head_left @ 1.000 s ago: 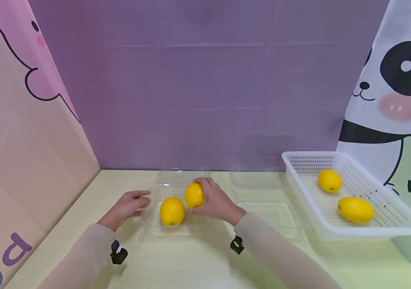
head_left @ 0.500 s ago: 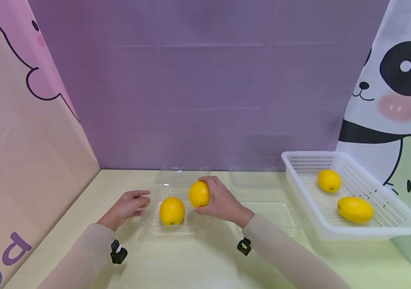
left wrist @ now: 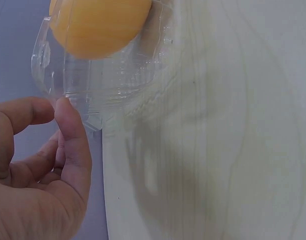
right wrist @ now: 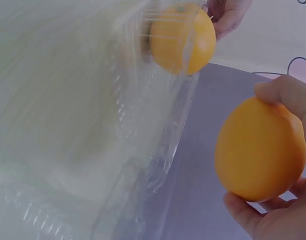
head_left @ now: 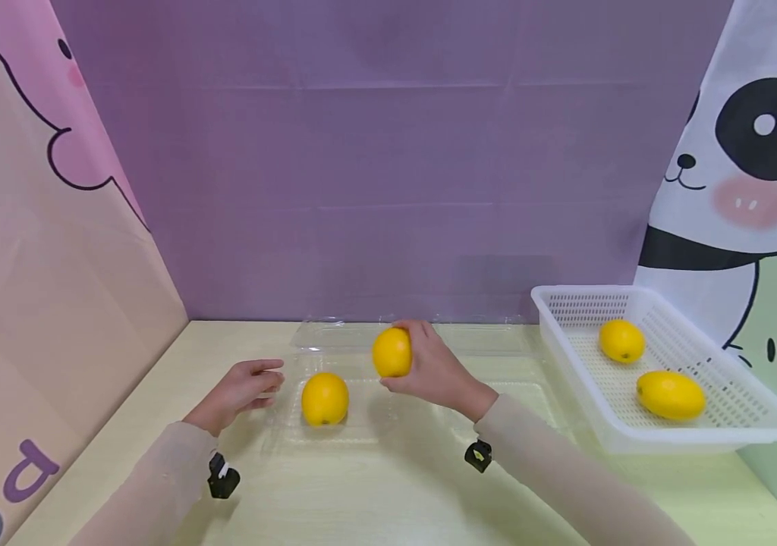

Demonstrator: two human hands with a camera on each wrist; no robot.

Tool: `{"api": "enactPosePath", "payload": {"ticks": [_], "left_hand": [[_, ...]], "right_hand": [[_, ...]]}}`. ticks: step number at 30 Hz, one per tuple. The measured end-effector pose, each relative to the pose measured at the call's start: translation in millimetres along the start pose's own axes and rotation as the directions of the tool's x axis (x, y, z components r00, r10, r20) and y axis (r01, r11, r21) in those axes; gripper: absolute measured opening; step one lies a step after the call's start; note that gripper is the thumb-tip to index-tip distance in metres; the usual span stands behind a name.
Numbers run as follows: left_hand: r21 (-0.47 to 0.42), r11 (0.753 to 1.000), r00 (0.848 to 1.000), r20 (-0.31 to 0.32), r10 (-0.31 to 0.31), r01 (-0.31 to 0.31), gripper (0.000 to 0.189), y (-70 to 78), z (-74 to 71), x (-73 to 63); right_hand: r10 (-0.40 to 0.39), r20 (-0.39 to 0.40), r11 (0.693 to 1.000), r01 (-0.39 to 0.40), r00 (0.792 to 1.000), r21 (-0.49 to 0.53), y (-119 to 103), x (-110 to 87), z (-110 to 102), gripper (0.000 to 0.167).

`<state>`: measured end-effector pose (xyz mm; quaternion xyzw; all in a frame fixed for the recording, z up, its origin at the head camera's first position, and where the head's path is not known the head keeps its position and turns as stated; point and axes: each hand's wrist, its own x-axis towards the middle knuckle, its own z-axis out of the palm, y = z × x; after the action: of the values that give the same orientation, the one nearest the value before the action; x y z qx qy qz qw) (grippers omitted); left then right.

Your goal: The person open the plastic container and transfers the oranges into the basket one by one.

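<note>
My right hand (head_left: 432,371) holds a smooth, yellow-orange orange (head_left: 391,353) above the gap between two clear plastic clamshell boxes. In the right wrist view, the thumb and fingers curl round that orange (right wrist: 260,150). A second orange (head_left: 325,399) sits in the left clear box (head_left: 361,434), whose lid stands folded back. At this box's left side is my left hand (head_left: 241,388), its fingers loosely bent and holding nothing. The left wrist view shows its fingertips (left wrist: 67,107) right at the clear rim, close to one another.
On the right stands a white perforated basket (head_left: 709,436) with a rounder yellow fruit (head_left: 622,340) and a longer, lemon-like one (head_left: 671,395) inside. The right clear box (head_left: 511,390) lies beside it. A purple backdrop (head_left: 388,189) rises along the table's back edge.
My right hand has moved up and to the right with its orange, away from the one in the left box. The left hand stays in place.
</note>
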<state>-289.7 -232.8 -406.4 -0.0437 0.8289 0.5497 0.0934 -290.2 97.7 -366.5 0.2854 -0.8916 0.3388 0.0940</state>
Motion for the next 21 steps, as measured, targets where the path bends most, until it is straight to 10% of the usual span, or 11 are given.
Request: {"api": "enactPosePath", "payload": {"ticks": [21], "left_hand": [[-0.004, 1.000, 1.000, -0.001, -0.009, 0.009, 0.053, -1.3, -0.7, 1.3]], "right_hand": [[-0.006, -0.036, 0.999, 0.005, 0.999, -0.033, 7, -5.2, -30, 0.081]]}}
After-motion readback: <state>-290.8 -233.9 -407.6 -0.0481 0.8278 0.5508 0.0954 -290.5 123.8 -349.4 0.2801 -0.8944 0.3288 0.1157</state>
